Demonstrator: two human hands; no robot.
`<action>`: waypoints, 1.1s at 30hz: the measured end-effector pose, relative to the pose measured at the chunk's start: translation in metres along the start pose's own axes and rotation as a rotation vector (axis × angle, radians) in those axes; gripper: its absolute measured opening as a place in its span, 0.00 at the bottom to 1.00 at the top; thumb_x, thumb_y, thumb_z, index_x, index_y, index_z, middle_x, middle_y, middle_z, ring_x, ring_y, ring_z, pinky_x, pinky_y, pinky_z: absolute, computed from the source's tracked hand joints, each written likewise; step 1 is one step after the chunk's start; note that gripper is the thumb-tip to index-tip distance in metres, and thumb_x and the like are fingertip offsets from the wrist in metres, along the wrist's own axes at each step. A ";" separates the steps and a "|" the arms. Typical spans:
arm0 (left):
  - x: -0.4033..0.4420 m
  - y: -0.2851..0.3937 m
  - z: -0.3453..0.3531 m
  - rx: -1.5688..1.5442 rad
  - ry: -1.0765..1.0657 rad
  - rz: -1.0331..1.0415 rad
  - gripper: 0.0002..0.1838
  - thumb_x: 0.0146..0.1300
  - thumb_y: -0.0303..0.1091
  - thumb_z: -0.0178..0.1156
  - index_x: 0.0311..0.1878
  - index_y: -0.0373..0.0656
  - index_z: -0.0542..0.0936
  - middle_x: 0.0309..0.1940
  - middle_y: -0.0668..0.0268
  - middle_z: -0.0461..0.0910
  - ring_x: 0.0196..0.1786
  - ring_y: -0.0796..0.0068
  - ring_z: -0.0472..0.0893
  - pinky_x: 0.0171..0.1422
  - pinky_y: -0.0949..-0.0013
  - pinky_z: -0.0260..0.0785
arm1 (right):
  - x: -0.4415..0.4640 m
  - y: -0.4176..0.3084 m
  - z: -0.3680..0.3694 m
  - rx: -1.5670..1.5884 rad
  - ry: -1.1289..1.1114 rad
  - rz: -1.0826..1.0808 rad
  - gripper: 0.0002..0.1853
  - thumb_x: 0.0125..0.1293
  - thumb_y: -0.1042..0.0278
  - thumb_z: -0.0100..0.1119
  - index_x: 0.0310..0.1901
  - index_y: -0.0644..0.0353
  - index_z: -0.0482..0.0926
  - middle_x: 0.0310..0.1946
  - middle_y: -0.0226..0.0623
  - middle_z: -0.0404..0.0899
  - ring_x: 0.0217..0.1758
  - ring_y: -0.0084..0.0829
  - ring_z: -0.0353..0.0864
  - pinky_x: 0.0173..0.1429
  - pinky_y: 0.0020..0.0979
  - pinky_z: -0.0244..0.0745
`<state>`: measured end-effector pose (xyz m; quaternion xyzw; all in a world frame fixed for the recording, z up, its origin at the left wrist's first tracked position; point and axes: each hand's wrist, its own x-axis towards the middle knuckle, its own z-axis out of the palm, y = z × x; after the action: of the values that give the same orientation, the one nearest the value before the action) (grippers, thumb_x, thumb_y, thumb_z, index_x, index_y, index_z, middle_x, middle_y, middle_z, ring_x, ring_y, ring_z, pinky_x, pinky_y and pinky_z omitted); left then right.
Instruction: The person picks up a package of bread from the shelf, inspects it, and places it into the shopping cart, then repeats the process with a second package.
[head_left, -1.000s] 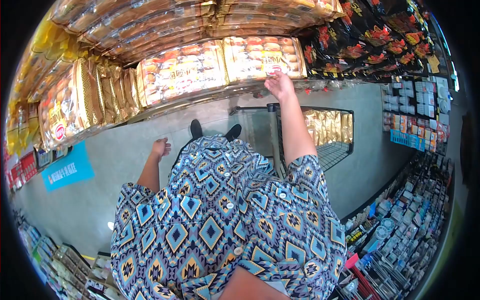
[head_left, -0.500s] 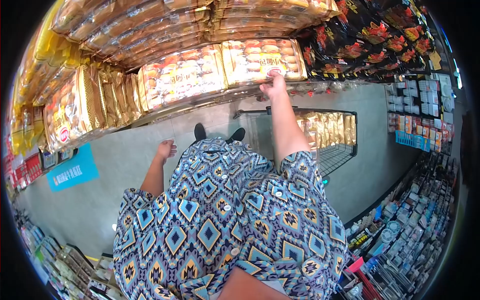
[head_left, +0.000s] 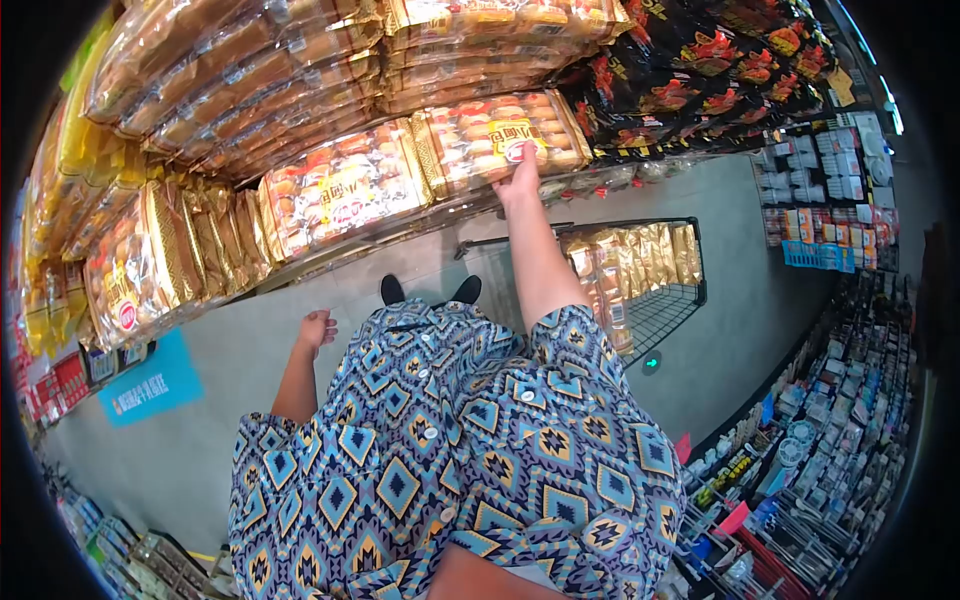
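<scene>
My right hand [head_left: 519, 183] is at the front edge of a clear and gold bread package [head_left: 480, 135] on the shelf. One digit lies over its printed face near the red logo, and the rest are partly hidden at the lower edge. A similar bread package [head_left: 345, 190] lies directly to the left. Down at my left side hangs my left hand [head_left: 318, 329], holding nothing, its fingers loosely bent and slightly apart.
Stacked bread packs [head_left: 480, 60] rise behind. Black bags [head_left: 690, 85] fill the right of the shelf. Below my right forearm is a wire cart [head_left: 660, 310] holding gold packs [head_left: 640, 255]. A blue sign [head_left: 152, 380] hangs left; goods racks [head_left: 800, 440] stand right.
The view has shifted, with the shelf edge sitting lower and further left. My right hand has closed in on the package's front edge, and more of the cart's load shows. My left hand still hangs.
</scene>
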<state>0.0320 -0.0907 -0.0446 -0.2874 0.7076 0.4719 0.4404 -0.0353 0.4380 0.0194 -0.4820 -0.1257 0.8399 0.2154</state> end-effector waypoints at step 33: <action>-0.102 0.204 0.091 -0.644 -0.985 0.274 0.29 0.74 0.50 0.41 0.65 0.34 0.66 0.59 0.53 0.74 0.62 0.61 0.74 0.69 0.58 0.65 | -0.199 -0.013 -0.027 -0.334 -0.669 0.108 0.22 0.62 0.69 0.61 0.57 0.65 0.70 0.48 0.39 0.79 0.49 0.30 0.82 0.56 0.35 0.79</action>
<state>-0.0578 0.0718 0.1158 -0.0601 0.2725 0.7923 0.5425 0.0793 0.3537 0.1618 -0.2153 -0.2985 0.9291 0.0362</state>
